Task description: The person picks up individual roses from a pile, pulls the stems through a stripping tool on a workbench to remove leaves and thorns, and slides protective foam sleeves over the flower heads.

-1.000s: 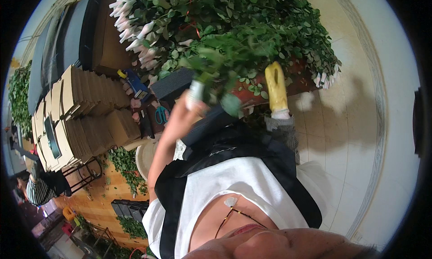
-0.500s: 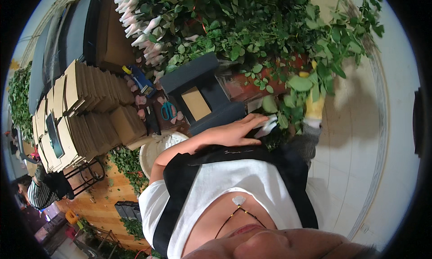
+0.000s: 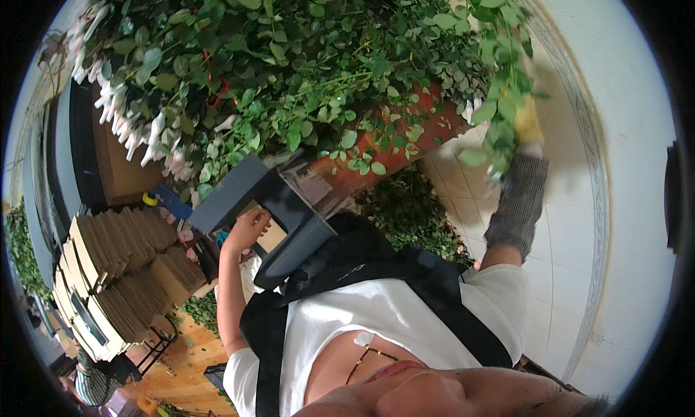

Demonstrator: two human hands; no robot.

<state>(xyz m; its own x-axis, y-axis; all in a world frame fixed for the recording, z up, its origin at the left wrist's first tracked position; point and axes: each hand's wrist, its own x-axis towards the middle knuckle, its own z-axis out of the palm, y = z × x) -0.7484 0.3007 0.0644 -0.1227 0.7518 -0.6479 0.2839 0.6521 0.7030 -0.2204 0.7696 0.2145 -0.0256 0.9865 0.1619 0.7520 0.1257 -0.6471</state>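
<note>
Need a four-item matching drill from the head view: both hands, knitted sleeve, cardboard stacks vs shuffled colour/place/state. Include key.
1. Left hand
2. Right hand
3. Knitted sleeve
4. Cardboard stacks

A. Grey, on the right forearm
B. Brown, at the picture's left side
C. Yellow-gloved, holding leafy stems
D. Bare, at the dark grey box

Pairs: 1-D, 2-C, 3-A, 4-B

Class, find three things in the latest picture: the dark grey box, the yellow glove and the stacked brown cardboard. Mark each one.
Dark grey box (image 3: 230, 194): head view, on its left side panel.
Yellow glove (image 3: 529, 121): head view, on its visible, blurred part.
Stacked brown cardboard (image 3: 123, 239): head view, on the upper pile.
</note>
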